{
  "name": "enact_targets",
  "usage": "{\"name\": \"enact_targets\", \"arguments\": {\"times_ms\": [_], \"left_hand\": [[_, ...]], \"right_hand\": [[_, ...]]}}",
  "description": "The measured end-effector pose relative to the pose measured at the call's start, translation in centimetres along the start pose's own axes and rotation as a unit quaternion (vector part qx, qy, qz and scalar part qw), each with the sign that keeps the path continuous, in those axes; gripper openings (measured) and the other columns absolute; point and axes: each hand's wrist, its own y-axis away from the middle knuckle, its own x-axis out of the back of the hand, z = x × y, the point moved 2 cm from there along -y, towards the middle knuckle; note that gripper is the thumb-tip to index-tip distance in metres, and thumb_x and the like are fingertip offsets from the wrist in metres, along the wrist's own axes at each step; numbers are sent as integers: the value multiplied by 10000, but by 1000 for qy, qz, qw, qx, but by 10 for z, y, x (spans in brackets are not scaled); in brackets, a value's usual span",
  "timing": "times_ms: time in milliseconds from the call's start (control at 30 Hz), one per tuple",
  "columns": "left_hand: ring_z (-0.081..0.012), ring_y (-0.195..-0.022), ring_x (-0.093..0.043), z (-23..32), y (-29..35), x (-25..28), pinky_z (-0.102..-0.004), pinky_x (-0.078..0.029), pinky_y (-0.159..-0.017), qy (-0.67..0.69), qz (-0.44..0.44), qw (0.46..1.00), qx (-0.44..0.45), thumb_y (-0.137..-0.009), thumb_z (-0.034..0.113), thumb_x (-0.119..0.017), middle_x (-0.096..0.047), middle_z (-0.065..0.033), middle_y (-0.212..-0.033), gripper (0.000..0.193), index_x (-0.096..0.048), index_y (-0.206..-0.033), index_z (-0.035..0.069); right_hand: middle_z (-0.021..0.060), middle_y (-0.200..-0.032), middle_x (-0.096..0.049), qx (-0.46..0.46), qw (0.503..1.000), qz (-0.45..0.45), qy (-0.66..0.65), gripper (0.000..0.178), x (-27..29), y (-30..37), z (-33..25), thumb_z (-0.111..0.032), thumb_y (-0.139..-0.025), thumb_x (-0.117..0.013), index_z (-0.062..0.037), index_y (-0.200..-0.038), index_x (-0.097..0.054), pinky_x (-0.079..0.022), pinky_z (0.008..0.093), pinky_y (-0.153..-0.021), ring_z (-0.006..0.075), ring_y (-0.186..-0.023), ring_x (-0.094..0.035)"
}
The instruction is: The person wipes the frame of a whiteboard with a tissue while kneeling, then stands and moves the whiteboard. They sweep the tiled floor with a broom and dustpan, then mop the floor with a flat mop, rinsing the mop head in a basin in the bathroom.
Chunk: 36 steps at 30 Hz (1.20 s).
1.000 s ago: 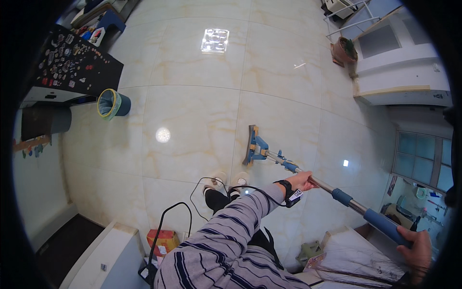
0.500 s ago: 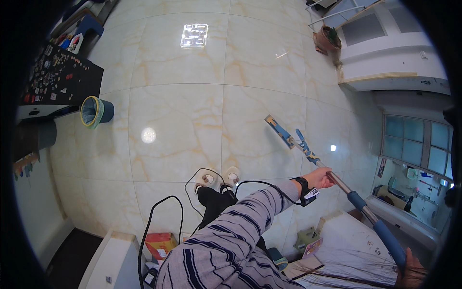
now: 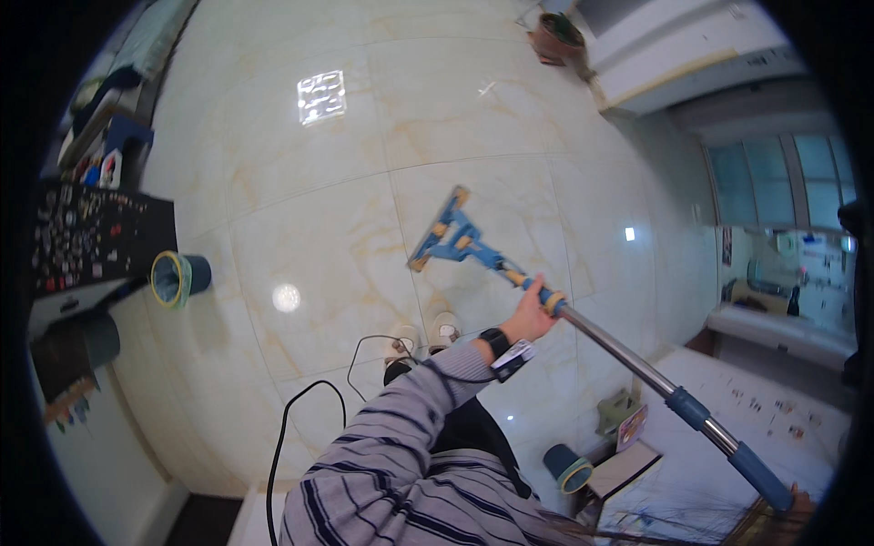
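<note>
A floor mop with a long metal pole (image 3: 619, 346) lies slantwise across the right half of the view. Its narrow blue-and-yellow head (image 3: 442, 229) is over the pale tiles ahead of my feet; I cannot tell whether it touches them. Low on the pole, just behind the head's joint, my left hand (image 3: 532, 317) is wrapped around it, a black band and small device on that wrist. At the lower right, my right hand (image 3: 801, 503) is closed at the top end of the blue grip (image 3: 761, 475), partly hidden by the dark rim.
A blue bin (image 3: 180, 279) with a yellow rim stands left, beside a dark cabinet (image 3: 105, 241) covered with small items. Another bin (image 3: 566, 468) is near my right side. A potted plant (image 3: 557, 38) stands far right. A black cable (image 3: 280, 446) loops beside me.
The mop head has swung left and turned. My left hand now grips closer to the head. My view has shifted, showing the second bin by my right side more fully.
</note>
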Motion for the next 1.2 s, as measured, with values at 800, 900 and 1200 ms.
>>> {"name": "enact_targets", "arguments": {"times_ms": [800,900,1200], "left_hand": [[-157,-546,-483,221,166,276,-238,-452,-464,-116,269,919,-264,-854,375,-562,-473,-25,-594,333,-437,-733,91],[-159,-574,-507,223,163,273,-244,-454,-469,-138,295,909,-259,-859,281,-578,-481,-21,-592,264,-443,-735,90],[-125,-531,-490,201,123,240,-223,-439,-451,-176,304,910,-218,-896,154,-488,-465,8,-536,209,-436,-699,111]], "right_hand": [[-20,-820,-573,-38,952,80,-294,98,-150,29,-240,-135,-651,-599,-143,-736,-550,-309,287,-697,108,-735,-531],[-23,-820,-561,-16,953,98,-285,90,-150,21,-252,-158,-654,-580,-152,-736,-543,-306,277,-692,101,-710,-517],[1,-771,-563,27,956,132,-262,38,-156,-5,-272,-150,-697,-566,-143,-724,-540,-280,264,-653,107,-694,-515]]}}
